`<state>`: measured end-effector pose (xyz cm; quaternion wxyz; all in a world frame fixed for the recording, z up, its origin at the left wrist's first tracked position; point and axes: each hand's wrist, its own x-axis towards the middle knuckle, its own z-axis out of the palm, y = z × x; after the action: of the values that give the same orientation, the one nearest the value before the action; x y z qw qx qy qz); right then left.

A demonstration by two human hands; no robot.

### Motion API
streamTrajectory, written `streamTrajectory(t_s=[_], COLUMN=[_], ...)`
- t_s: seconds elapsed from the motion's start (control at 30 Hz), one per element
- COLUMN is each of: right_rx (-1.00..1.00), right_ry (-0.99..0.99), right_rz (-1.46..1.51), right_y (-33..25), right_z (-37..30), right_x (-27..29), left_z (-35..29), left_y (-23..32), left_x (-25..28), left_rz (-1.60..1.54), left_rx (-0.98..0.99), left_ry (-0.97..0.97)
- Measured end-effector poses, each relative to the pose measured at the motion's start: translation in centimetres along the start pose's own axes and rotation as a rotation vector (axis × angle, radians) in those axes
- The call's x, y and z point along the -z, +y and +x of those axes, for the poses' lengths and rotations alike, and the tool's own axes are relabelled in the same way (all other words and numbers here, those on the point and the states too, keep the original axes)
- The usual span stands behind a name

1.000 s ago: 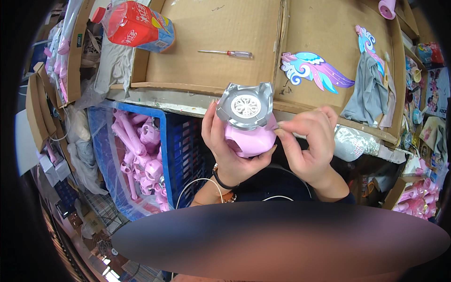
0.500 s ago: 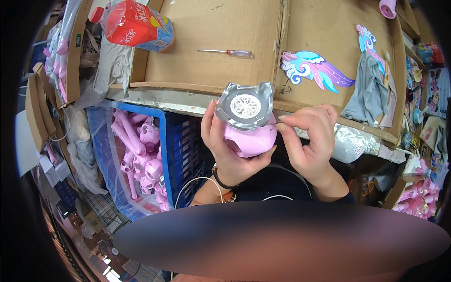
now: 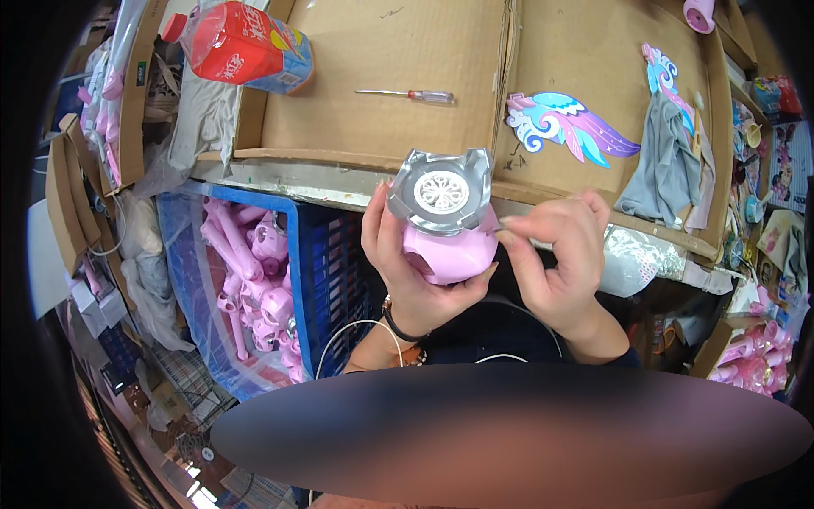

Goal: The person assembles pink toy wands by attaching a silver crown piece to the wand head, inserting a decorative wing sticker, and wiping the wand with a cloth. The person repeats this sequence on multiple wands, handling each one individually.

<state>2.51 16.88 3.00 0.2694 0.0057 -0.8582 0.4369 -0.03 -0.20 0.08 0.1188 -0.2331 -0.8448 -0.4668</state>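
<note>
My left hand (image 3: 403,284) is wrapped round a pink rounded plastic toy part (image 3: 458,257), thumb below and fingers along its left side. On top of that part sits a silver-grey prong-edged piece (image 3: 405,200), with a round white openwork disc (image 3: 442,192) at its centre. My right hand (image 3: 558,259) is closed, thumb and forefinger pinched together at the right side of the pink part. Whatever lies between those fingertips is too small to name.
Left of my hands stands a blue crate (image 3: 303,254) of pink plastic parts (image 3: 254,254). The cardboard-lined bench (image 3: 373,51) bears a screwdriver (image 3: 428,96), a red drink bottle (image 3: 242,47), a winged cutout (image 3: 577,127) and a grey cloth (image 3: 661,174).
Both hands have kept almost the same pose. The pink part has shifted very slightly left, and my right fingertips sit a little closer against its side.
</note>
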Motion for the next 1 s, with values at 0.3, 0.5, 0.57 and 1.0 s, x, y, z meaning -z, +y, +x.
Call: streamTrajectory(t_s=[0.3,0.5,0.57,1.0], right_rx=[-0.012,-0.028,-0.024,-0.033], right_ry=[0.010,0.009,0.007,-0.012], right_rz=[0.013,0.037,0.039,0.040], right_y=[0.09,0.01,0.01,-0.06], right_z=[0.02,-0.03,-0.03,0.02], right_x=[-0.14,-0.12,-0.12,-0.01], left_z=[-0.04,-0.01,-0.03,-0.14], left_y=[0.07,0.07,0.03,-0.05], left_x=[0.03,0.11,0.09,-0.02], left_rz=[-0.007,0.003,0.006,-0.011], left_rx=[0.012,0.006,0.001,0.004], left_ry=[-0.001,-0.009,-0.010,0.003])
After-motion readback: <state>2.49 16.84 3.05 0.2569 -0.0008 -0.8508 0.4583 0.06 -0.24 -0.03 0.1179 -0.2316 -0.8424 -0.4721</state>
